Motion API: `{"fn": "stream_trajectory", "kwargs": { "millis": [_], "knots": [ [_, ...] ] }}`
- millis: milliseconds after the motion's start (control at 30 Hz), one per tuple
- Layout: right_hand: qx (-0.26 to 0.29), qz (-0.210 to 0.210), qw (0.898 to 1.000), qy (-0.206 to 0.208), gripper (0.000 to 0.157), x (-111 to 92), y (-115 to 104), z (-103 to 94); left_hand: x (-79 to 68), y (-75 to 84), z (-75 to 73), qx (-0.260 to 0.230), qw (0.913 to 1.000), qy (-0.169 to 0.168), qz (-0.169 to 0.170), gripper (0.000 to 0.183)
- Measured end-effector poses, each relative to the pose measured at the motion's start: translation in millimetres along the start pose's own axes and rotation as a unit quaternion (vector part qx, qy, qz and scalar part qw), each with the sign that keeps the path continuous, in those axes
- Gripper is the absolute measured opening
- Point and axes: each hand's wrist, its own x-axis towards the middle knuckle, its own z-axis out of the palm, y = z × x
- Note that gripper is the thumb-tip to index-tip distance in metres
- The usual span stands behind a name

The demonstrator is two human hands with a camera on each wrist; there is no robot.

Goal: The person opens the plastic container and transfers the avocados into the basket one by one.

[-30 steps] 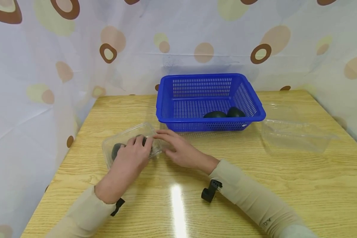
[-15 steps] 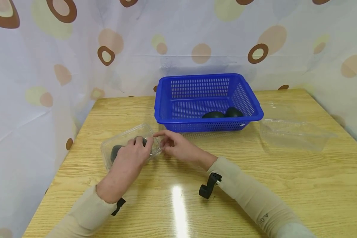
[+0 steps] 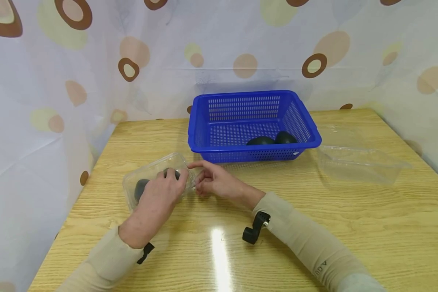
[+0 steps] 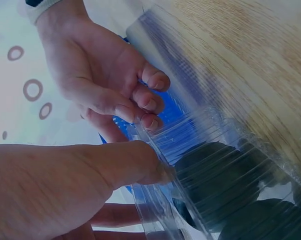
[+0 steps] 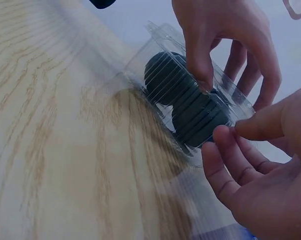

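Note:
A clear plastic clamshell box [image 3: 153, 165] with dark green avocados [image 5: 198, 117] inside lies at an angle on the left part of the table. My left hand [image 3: 155, 202] reaches over it from the front and grips it, thumb on the near side and fingers across the lid. At the right end of the box, my right hand [image 3: 222, 182] pinches the rim between thumb and fingertips, with its index finger stretched along the far corner. The right wrist view shows that thumb [image 5: 263, 122] right at the lid's edge.
Behind the hands stands a blue slotted basket [image 3: 255, 148] with two dark avocados [image 3: 260, 140] near its front right. Another clear plastic box [image 3: 361, 166], with its lid up, stands right of the basket. A patterned curtain [image 3: 219, 40] closes off the back and sides.
The right hand's lower fingers have curled in at the box's right end, while its index finger stays stretched out. The left hand and the box have barely moved.

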Motion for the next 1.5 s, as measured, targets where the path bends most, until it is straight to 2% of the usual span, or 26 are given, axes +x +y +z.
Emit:
{"fn": "stream_trajectory", "kwargs": {
  "millis": [300, 467, 700, 933, 1133, 1167, 1233, 1367, 1400, 1500],
  "knots": [
    [0.043, 0.009, 0.999, 0.017, 0.054, 2.5, 6.6, 4.5, 0.5, -0.1, 0.7, 0.003, 1.0000, 0.000, 0.007, 0.030],
    [0.051, 0.025, 0.998, 0.041, 0.052, 3.9, 3.9, 9.2, 1.6, -2.5, -1.8, -0.005, 0.9997, -0.019, 0.015, 0.036],
    [0.086, 0.085, 0.991, 0.050, 0.071, 10.4, -1.6, 14.0, 4.4, -11.8, -5.3, -0.029, 0.9982, -0.046, 0.024, 0.036],
    [0.092, 0.103, 0.989, 0.048, 0.067, 9.5, -3.0, 10.2, 10.3, -31.0, -15.0, -0.070, 0.9971, -0.023, 0.020, 0.046],
    [0.084, 0.100, 0.990, 0.044, 0.068, 10.6, -2.9, 11.4, 7.6, -33.5, -13.8, -0.076, 0.9967, -0.023, 0.016, 0.054],
    [0.082, 0.100, 0.990, 0.049, 0.069, 11.0, -2.7, 11.7, 6.1, -32.9, -13.5, -0.077, 0.9965, -0.027, 0.012, 0.058],
    [0.076, 0.101, 0.990, 0.060, 0.069, 11.8, -3.3, 11.3, 2.4, -32.3, -13.8, -0.089, 0.9938, -0.066, -0.008, 0.068],
    [0.051, 0.103, 0.990, 0.078, 0.069, 12.2, -4.6, 8.7, -5.7, -34.7, -14.0, -0.117, 0.9788, -0.158, -0.058, 0.085],
    [0.047, 0.103, 0.990, 0.079, 0.069, 12.2, -5.0, 8.1, -7.2, -35.3, -13.4, -0.119, 0.9757, -0.173, -0.064, 0.087],
    [0.036, 0.103, 0.991, 0.075, 0.069, 12.4, -5.1, 8.5, -9.9, -36.5, -12.4, -0.118, 0.9750, -0.180, -0.055, 0.087]
  ]
}}
